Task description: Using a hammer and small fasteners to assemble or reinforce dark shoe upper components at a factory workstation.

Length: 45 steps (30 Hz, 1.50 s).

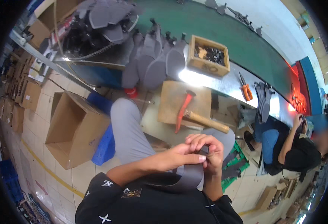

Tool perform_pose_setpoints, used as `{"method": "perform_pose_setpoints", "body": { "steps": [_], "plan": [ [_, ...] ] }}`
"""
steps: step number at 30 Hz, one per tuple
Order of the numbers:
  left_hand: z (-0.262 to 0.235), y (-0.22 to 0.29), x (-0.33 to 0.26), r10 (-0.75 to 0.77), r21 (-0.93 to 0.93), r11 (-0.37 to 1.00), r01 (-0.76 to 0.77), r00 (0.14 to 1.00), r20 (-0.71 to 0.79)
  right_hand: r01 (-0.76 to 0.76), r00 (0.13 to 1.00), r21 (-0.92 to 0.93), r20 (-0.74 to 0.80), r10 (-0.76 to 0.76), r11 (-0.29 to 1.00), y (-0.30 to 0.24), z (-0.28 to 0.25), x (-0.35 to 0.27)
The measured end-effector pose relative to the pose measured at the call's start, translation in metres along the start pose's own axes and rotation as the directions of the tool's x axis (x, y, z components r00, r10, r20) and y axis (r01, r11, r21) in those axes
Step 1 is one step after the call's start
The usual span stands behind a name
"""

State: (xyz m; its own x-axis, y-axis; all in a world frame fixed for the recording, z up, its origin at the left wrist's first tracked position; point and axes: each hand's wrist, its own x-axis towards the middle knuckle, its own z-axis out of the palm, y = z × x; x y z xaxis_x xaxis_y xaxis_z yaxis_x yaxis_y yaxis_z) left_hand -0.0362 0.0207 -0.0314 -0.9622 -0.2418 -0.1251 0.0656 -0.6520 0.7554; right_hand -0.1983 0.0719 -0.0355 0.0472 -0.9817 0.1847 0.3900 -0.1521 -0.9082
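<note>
Above my lap, both hands hold a grey shoe sole (192, 175) with a small dark heel piece (204, 150) at its upper end. My left hand (184, 154) reaches across with its thumb pressed beside the heel piece. Fingers of my right hand (215, 151) curl round that same end from the right. Just ahead lies a hammer with an orange head (182, 112) and a wooden handle (208, 121), resting on a tan square board (167, 100). Part of the sole is hidden behind my left forearm.
Grey soles with black heels (152, 59) stand along the metal bench, beside a wooden box (210, 69) of small dark pieces. Orange-handled pliers (246, 89) and more soles (262, 100) lie rightward. An open carton (74, 130) is at left; a co-worker (302, 149) sits at right.
</note>
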Motion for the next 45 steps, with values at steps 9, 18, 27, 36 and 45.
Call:
{"method": "perform_pose_setpoints", "body": {
  "steps": [9, 18, 27, 36, 45],
  "plan": [
    [-0.041, 0.022, -0.011, 0.299, 0.629, 0.776, 0.038, 0.856, -0.421, -0.056, 0.84, -0.64, -0.445, -0.311, 0.766, -0.035, -0.073, -0.004],
    [-0.231, 0.201, -0.005, 0.947, 0.578, -0.227, 0.784, 0.315, -0.056, -0.405, 0.394, -0.8, -0.59, -0.704, 0.443, -0.063, -0.3, -0.005],
    [-0.169, 0.141, 0.02, 0.853, 0.874, -0.064, 0.483, 0.481, -0.203, -0.519, 0.35, -0.294, -0.93, -0.115, 0.802, -0.039, -0.424, 0.012],
    [-0.149, 0.115, 0.022, 0.862, 0.885, -0.028, 0.464, 0.459, -0.214, -0.178, 0.457, -0.438, -0.83, -0.32, 0.881, -0.028, -0.405, -0.005],
    [-0.046, 0.081, 0.069, 0.743, 0.968, 0.247, -0.031, 0.647, -0.169, 0.339, 0.558, -0.206, -0.741, -0.372, 0.918, -0.053, -0.268, -0.015]
  ]
}}
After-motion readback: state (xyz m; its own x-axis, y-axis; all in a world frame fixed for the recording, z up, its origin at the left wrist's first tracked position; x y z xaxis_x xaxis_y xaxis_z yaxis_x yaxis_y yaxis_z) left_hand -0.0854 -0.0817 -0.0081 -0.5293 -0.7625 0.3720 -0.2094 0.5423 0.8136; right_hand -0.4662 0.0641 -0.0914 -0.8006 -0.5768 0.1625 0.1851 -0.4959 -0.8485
